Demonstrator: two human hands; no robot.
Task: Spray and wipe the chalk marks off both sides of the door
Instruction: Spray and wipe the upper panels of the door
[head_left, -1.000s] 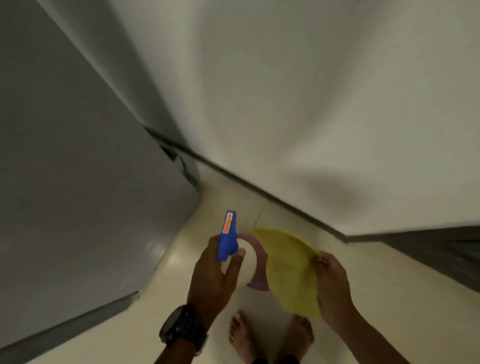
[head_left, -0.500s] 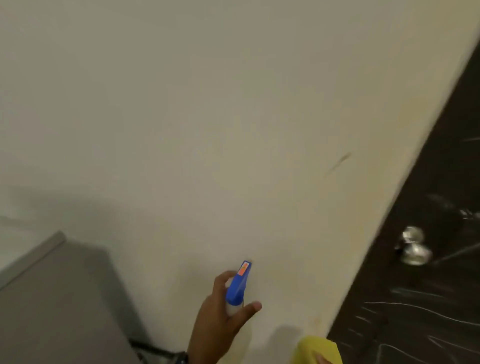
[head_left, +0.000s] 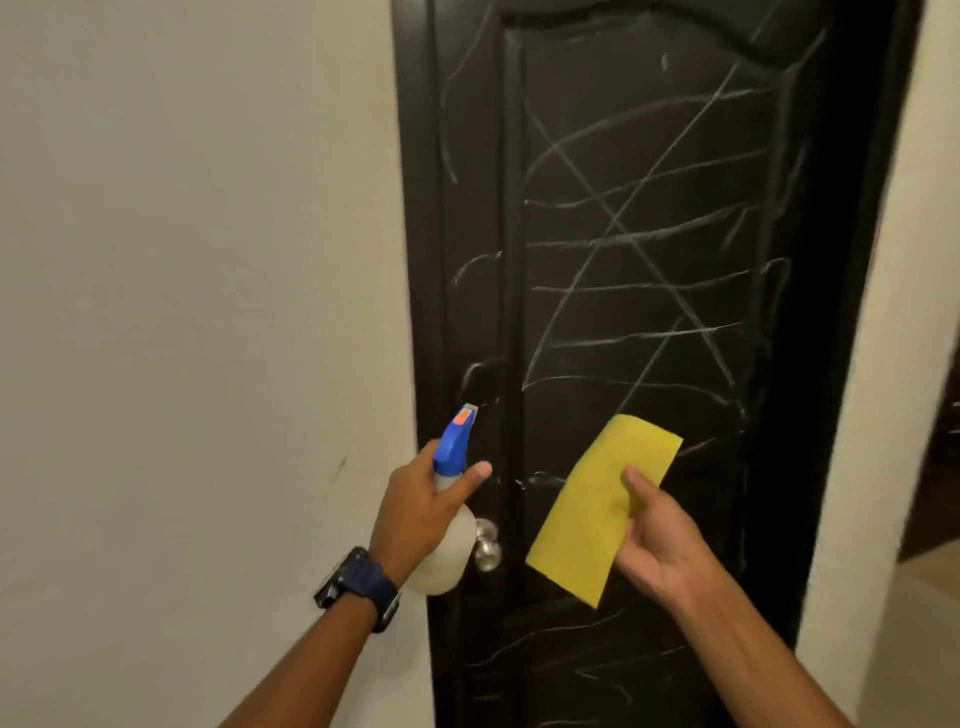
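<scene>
Left hand (head_left: 415, 512) grips the blue-nozzled white plastic spray bottle (head_left: 451, 499); right hand (head_left: 655, 538) pinches the yellow rectangular cloth (head_left: 597, 509). The chalk-scribbled black panel door (head_left: 649, 218), at 12 o'clock, has just entered view: spraying can start.

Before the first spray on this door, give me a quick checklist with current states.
1. Left hand grips the spray bottle: ok.
2. Nozzle faces the door: ok.
3. Right hand holds the cloth, ready: ok.
4. Chalk marks in view: ok.
5. Bottle has liquid: cannot tell.
6. Door latched shut: cannot tell.
</scene>
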